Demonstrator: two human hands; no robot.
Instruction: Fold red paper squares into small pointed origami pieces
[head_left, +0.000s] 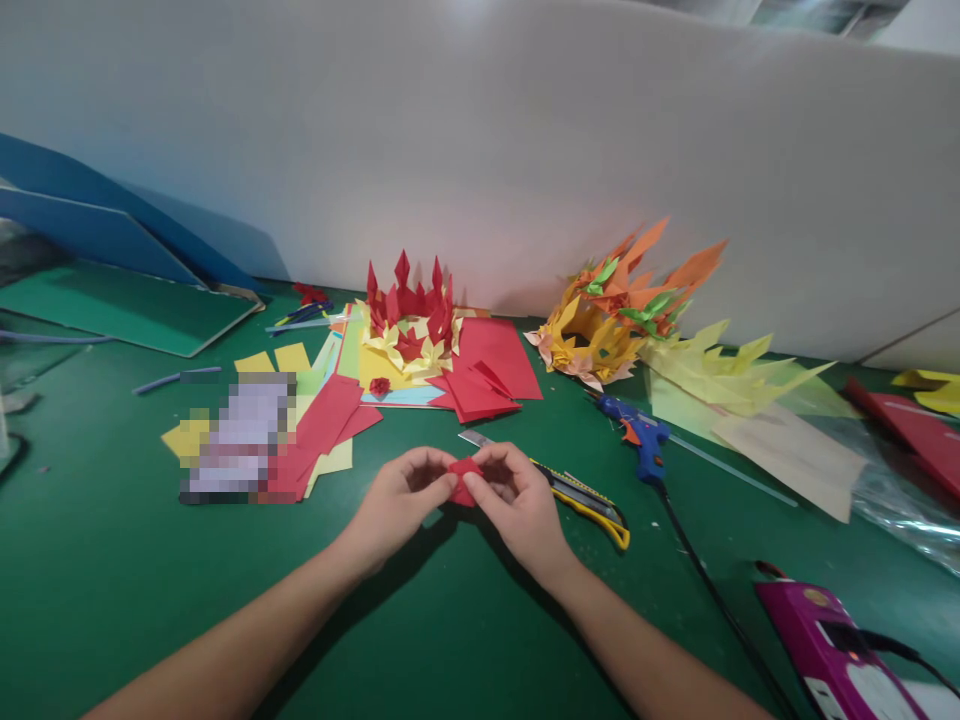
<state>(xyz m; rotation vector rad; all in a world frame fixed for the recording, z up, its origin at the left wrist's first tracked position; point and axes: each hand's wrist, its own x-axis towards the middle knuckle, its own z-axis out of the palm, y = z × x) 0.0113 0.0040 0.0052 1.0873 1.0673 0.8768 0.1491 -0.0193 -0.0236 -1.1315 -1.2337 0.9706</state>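
My left hand (401,498) and my right hand (516,502) meet low at the centre of the green table (112,560). Both pinch one small folded piece of red paper (464,479) between thumbs and fingers, just above the table. A yellow utility knife (577,493) lies right behind my right hand. Beyond the hands stands a red and yellow folded paper crown (409,325) on loose coloured sheets, with a stack of folded red paper pieces (476,390) beside it.
An orange, yellow and green paper model (619,305) stands at the back right. A blue glue gun (637,432) with a black cord lies right of the knife. A magenta box (836,650) is at the lower right. Red and yellow sheets (322,425) lie left. A white wall backs the table.
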